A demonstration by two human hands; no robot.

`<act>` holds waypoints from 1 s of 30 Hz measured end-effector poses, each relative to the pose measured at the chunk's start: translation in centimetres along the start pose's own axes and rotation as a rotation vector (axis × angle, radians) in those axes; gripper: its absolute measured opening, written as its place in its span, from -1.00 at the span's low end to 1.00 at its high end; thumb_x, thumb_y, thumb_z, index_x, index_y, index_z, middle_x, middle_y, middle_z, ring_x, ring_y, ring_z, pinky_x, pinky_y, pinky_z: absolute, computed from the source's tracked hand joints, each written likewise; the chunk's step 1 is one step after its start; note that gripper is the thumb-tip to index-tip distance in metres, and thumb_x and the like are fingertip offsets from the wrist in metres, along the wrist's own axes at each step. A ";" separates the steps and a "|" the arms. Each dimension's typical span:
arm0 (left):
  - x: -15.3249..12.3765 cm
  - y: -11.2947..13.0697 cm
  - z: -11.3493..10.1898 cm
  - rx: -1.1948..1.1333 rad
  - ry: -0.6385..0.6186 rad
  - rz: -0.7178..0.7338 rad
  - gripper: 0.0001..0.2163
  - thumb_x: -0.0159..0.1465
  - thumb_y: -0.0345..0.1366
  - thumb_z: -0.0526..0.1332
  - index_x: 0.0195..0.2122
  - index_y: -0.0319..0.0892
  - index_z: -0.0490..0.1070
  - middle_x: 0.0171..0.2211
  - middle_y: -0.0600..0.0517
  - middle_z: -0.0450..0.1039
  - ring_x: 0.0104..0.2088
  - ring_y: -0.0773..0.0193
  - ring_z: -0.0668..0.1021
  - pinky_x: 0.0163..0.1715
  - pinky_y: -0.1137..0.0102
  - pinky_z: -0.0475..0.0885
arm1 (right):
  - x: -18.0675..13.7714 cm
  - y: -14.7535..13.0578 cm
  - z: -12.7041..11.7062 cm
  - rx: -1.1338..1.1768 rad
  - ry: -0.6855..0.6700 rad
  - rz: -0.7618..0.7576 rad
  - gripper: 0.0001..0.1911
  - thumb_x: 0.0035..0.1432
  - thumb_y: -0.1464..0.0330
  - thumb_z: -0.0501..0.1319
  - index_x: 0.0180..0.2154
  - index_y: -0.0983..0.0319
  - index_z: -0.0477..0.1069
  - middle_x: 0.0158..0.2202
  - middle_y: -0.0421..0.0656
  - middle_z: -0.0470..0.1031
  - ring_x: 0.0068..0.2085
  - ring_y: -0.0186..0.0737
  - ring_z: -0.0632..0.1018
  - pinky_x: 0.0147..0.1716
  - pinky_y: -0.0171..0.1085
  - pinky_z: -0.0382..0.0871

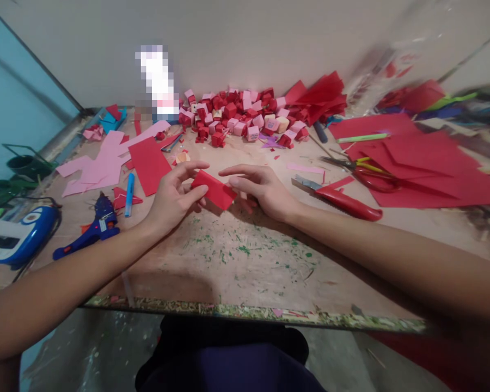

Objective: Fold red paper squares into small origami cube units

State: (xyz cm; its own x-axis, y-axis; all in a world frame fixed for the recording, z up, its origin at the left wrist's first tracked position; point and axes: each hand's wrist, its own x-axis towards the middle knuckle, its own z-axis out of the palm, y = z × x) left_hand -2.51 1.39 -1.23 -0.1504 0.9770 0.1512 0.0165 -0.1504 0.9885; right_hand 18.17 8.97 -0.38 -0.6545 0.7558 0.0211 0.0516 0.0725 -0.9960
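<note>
Over on the left, the blue glue gun (pixel 102 218) carries a pale label (pixel 103 225) whose print is too small to read from where I stand. A few of the little pink and red paper boxes (pixel 231 111) heaped at upper centre bear marks I can't make out either, and the red markings on the clear plastic wrapper (pixel 378 76) at upper right are a blur.

Both forearms come in from the lower corners and meet mid-frame above the table (pixel 237 277). There the small red paper piece (pixel 214 191) sits tilted between the hands. The left hand (pixel 177 193) is curled partly closed, thumb flat on the paper's left end, fingers behind, holding it. The right hand (pixel 265 190) is half open, index finger stretched over toward the left, thumb at the paper's upper right corner; whether it pinches or merely touches, I can't tell.

Just right of that hand lies a red-handled tool (pixel 347 204), with scissors (pixel 375 177) above it on large red sheets (pixel 428 163).
</note>
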 end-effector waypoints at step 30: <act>-0.1 -0.3 -0.1 0.001 -0.072 -0.083 -0.82 0.22 -0.18 0.47 -0.39 -0.19 0.65 -0.50 -0.01 0.61 -0.56 0.34 0.58 -0.55 0.46 0.51 | 0.3 0.4 -0.2 -0.083 -0.068 -0.043 -0.72 0.21 0.23 0.41 -0.39 0.33 0.60 -0.46 -0.18 0.53 -0.45 -0.35 0.42 -0.43 -0.30 0.24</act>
State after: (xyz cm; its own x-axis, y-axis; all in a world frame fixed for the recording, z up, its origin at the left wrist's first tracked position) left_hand -2.57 1.36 -1.51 -0.0800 0.9944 0.0684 0.0076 -0.0680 0.9977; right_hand 18.16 9.36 -0.76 -0.7070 0.7050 0.0550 0.0828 0.1598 -0.9837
